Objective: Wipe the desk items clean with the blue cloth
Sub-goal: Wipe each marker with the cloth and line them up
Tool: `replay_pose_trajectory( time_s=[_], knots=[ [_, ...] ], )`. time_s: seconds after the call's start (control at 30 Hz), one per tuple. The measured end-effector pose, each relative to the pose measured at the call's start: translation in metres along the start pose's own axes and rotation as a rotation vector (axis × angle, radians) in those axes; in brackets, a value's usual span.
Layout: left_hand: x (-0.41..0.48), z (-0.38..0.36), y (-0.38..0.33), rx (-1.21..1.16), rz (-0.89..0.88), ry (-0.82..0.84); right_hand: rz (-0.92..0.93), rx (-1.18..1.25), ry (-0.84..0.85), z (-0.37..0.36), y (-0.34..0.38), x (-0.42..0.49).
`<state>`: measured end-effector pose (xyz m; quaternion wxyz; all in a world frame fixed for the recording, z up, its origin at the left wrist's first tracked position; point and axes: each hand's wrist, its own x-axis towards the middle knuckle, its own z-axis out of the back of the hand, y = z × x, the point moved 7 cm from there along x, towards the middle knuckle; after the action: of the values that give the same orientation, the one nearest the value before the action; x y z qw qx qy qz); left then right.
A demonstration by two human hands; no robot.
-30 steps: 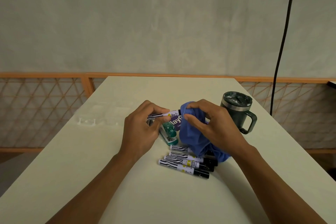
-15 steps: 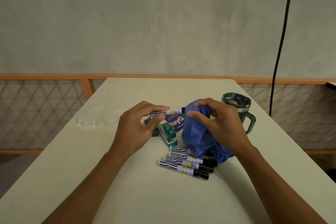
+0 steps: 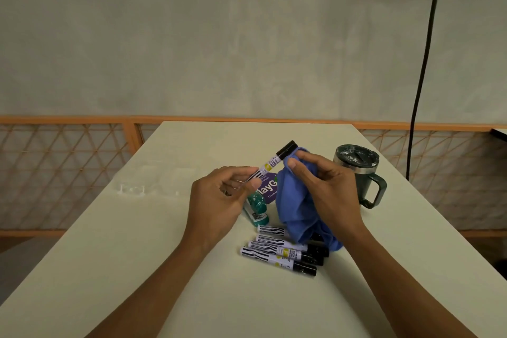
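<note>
Pale plaster wall up top w/ an orange lattice railing [image 3: 68, 173] below it and a black cable [image 3: 422, 77] hanging at the right; the cream table [image 3: 137, 255] runs out in front of you. Your left hand [image 3: 219, 200] pinches a zebra-striped marker [image 3: 274, 164] by its tail end betw thumb & fingers, so it sits off the table, tilted up & to the right w/ the black cap topmost. Your right hand [image 3: 326, 189] grips the blue cloth [image 3: 293, 206], thumb & fingers bunching its upper part against the marker just below the cap. The rest of the cloth hangs down & its lower end lies on the table, covering the cap ends of the farther markers. Four more markers [image 3: 279, 252] lie side by side near you, caps to the right. Below the held marker sit a teal item [image 3: 256, 206], prob a stapler, & a purple pack [image 3: 269, 186] w/ white lettering, both partly hidden. A dark green lidded mug [image 3: 356, 170] stands upright right of the cloth, behind your right hand
</note>
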<state>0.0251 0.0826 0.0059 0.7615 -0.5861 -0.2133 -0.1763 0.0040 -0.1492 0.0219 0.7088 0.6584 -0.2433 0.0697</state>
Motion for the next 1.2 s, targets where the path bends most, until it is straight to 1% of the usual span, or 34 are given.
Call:
replay_pose_trajectory(
  time_s=[0.17, 0.27, 0.33, 0.4, 0.57, 0.67, 0.87, 0.93, 1.0, 1.13, 1.2],
  knots=[
    [-0.006, -0.01, -0.001, -0.016, 0.002, 0.044, -0.031, -0.024, -0.046, -0.002, -0.005, 0.001],
    [-0.007, -0.017, -0.004, -0.033, 0.0, 0.067, -0.063, -0.055, -0.051, 0.0, -0.006, 0.003],
    [-0.01, -0.023, -0.008, -0.033, -0.004, 0.094, -0.066, -0.041, -0.022, -0.004, -0.004, 0.005],
    [-0.011, -0.026, -0.011, -0.054, 0.0, 0.106, -0.052, -0.015, 0.016, -0.008, 0.004, 0.006],
    [-0.007, -0.018, -0.01, -0.053, 0.031, 0.125, 0.021, -0.025, 0.028, -0.007, 0.034, 0.008],
    [-0.011, -0.027, -0.005, -0.069, 0.111, 0.21, 0.065, -0.037, 0.025, -0.003, 0.054, 0.013],
    [-0.025, -0.063, -0.014, -0.062, 0.078, 0.398, 0.104, 0.023, 0.068, -0.013, 0.074, 0.008],
    [-0.026, -0.065, -0.012, -0.088, 0.09, 0.355, 0.108, 0.019, 0.07, -0.015, 0.075, 0.007],
    [-0.026, -0.063, -0.008, -0.099, 0.089, 0.278, 0.099, -0.005, 0.065, -0.015, 0.073, 0.007],
    [-0.021, -0.056, -0.006, -0.216, 0.109, 0.191, 0.081, 0.056, 0.089, -0.015, 0.072, 0.005],
    [-0.02, -0.053, -0.01, -0.222, 0.103, 0.16, 0.088, 0.073, 0.098, -0.016, 0.072, 0.004]
  ],
)
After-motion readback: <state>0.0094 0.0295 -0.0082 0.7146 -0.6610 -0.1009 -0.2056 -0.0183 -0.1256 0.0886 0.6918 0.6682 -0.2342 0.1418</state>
